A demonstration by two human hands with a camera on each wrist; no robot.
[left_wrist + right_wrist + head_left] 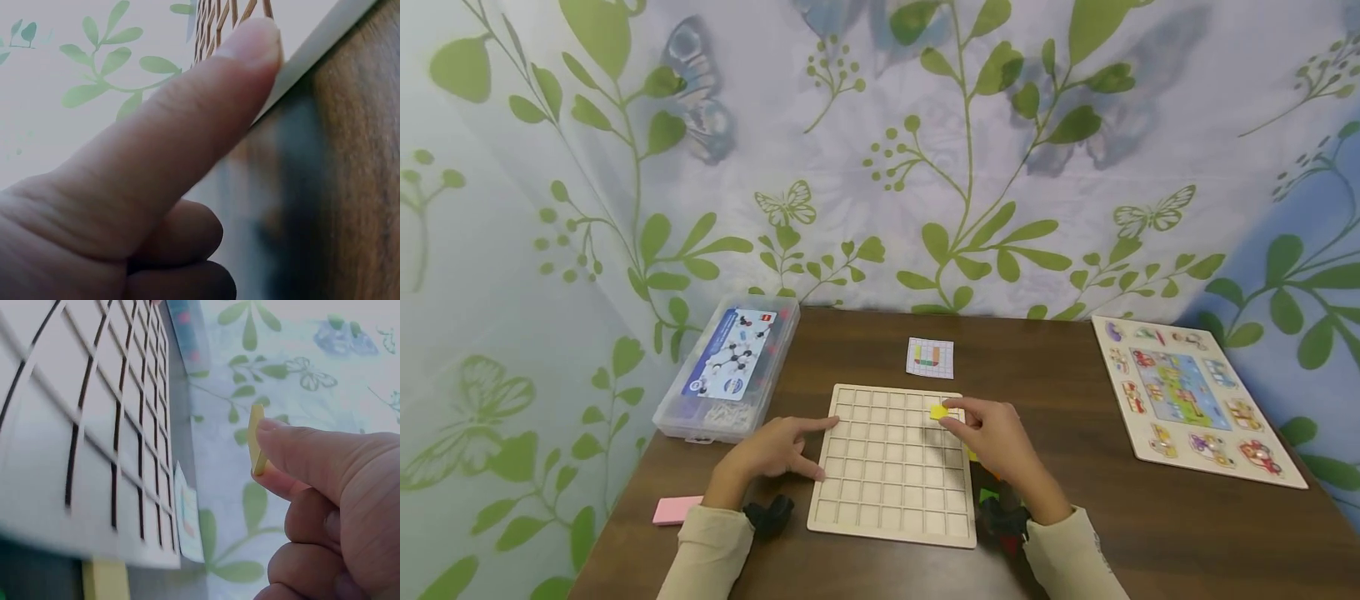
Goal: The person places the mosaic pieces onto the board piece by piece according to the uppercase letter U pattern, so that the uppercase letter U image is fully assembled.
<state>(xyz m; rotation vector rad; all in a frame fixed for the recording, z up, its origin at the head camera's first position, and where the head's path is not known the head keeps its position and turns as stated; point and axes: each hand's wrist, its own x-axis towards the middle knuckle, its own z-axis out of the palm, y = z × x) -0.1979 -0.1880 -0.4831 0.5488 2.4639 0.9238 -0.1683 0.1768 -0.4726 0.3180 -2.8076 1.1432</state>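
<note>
A square wooden grid board (891, 458) lies on the table between the hands, its cells bare. My left hand (778, 450) touches the board's left edge with index finger and thumb spread apart; in the left wrist view the straight thumb (187, 119) reaches over the rim. My right hand (996, 437) pinches a small flat yellow tile (938, 412) between thumb and index finger, over the board's upper right cells. Seen edge-on in the right wrist view, the yellow tile (256, 440) is held above the board, the other fingers curled.
Beyond the board lies a small printed pattern card (930, 358). A clear plastic case (730, 367) stands at the back left, with a pink block (676, 510) nearer. Coloured pieces, including a green one (988, 495), lie partly hidden under my right forearm. A picture puzzle board (1195, 400) is at right.
</note>
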